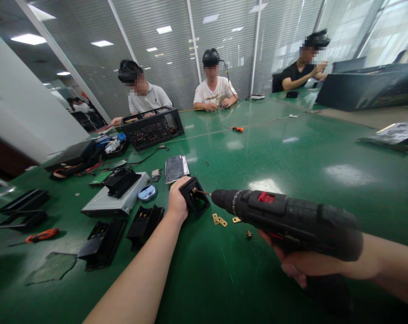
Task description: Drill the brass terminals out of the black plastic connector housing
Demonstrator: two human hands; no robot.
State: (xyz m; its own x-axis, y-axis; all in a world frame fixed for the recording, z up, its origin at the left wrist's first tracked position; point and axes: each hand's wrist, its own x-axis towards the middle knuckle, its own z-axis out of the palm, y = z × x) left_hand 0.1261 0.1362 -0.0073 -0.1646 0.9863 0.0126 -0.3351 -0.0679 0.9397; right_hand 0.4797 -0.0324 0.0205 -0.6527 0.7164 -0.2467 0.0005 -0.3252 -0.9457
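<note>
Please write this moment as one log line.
left hand: holding black frame | right hand: gripping power drill | bit: pointing into frame | green table: brass-coloured plates

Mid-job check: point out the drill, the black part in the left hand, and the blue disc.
Drill (290, 219): head view, on the middle of its body.
Black part (194, 198): head view, near the middle of its frame.
Blue disc (147, 193): head view, on its top face.

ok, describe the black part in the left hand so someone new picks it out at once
Over the green table, find the black power drill in the right hand. Follow its thin bit leftward to the left hand, which holds a black block with a squarish opening. Other black parts lie nearby; only this one is held, with the bit pointing into it.
</note>
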